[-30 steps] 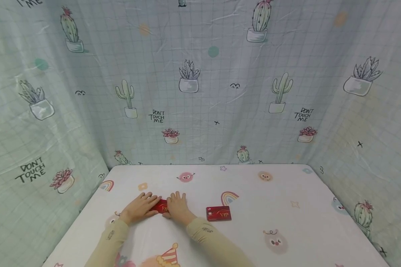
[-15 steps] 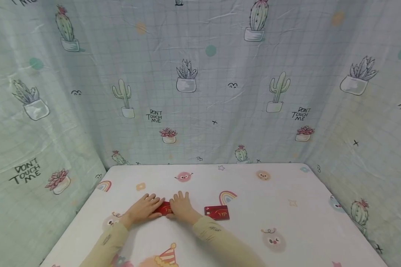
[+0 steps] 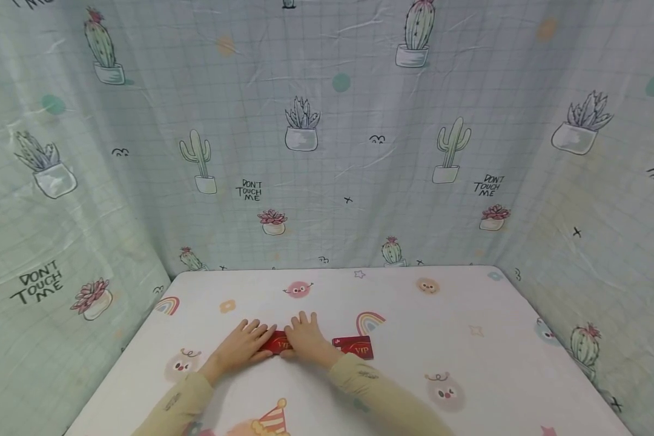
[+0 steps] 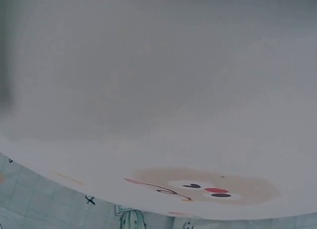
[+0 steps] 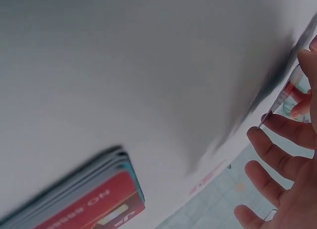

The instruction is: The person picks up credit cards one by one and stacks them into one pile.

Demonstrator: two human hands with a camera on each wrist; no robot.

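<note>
Cactus-print curtains enclose our worktop on three sides. Our left hand and right hand, fingers straight and spread, press one red card; a card stack lies just right.

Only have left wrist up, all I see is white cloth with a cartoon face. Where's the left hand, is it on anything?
Observer: Head view shows the left hand flat on the table, fingertips on a red VIP card.
Operator: Right hand?
Observer: The right hand is flat too, fingers straight, on the same card's other end.
Operator: Any other cards?
Observer: Yes, a second red VIP card lies just right of the right hand. The right wrist view shows it tops a small stack.
</note>
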